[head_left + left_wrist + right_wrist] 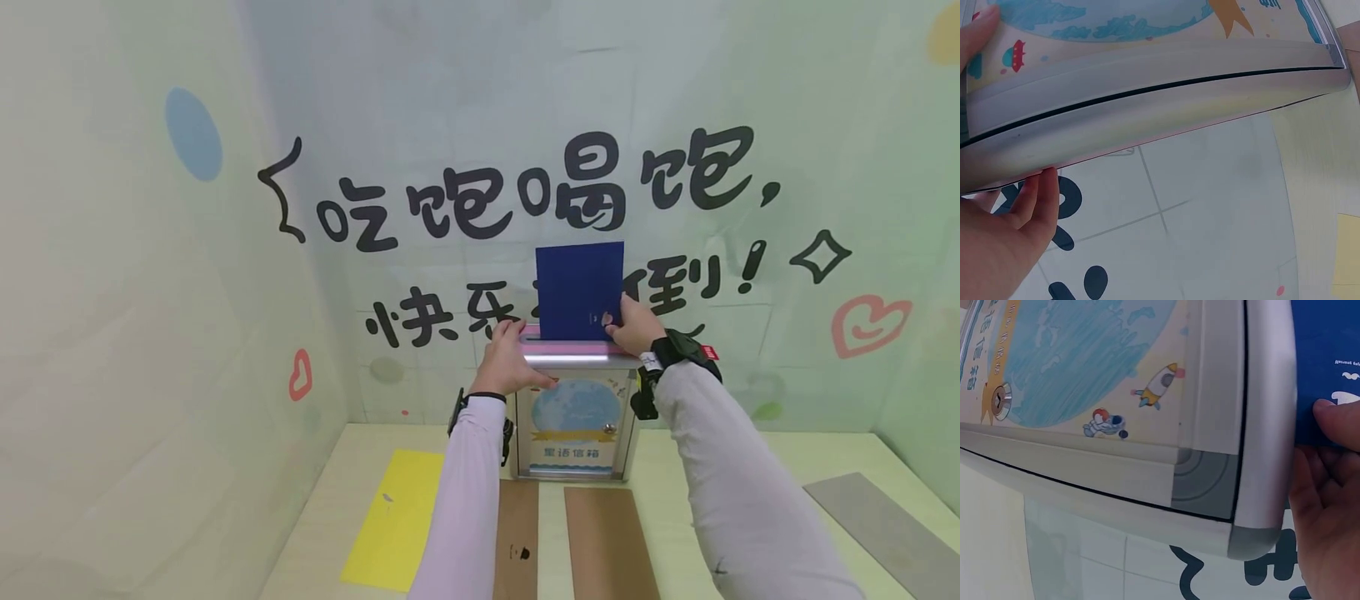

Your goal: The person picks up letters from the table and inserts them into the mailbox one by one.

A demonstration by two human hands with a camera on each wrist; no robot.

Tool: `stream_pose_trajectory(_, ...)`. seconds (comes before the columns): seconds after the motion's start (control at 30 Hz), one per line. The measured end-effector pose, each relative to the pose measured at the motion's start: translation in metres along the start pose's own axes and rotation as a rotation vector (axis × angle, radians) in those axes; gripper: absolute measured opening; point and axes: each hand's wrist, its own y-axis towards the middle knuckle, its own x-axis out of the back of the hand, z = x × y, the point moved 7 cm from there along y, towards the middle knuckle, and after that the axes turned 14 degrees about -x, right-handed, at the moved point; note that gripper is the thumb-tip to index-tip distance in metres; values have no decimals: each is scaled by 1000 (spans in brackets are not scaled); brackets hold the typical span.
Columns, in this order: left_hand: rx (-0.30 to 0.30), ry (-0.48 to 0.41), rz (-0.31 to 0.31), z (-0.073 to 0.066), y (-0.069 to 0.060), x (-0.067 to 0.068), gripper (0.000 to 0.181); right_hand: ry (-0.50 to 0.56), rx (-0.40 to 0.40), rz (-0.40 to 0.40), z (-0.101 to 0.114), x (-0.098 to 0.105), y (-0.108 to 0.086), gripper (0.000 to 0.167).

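Note:
A metal-framed letter box (525,425) with a pink top and a planet picture on its front stands against the back wall. Standing upright over the box top is a flat blue envelope (579,287), its lower edge at the slot; whether it dips inside I cannot tell. My right hand (637,325) pinches its lower right corner, near a small white print. With its thumb on the front and its fingers over the top edge, my left hand (506,362) grips the box's upper left corner. The left wrist view shows those fingers (1041,194) behind the silver rim.
On the pale table lie a yellow envelope (393,517), two brown ones, the left brown envelope (517,533) and the right brown envelope (609,533), and a grey sheet (888,529) at the right. A wall with black lettering (592,179) rises right behind the box.

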Motion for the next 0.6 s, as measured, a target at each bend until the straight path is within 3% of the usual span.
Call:
stream_pose_trajectory(0.3,-12,11,-7,3,3,-1,111,-37,-56,30,-7,-10,4,42)
stream_pose_trajectory(0.6,-8,9,-5,3,2,-2,111,-18,-61,59,-9,-8,3,42)
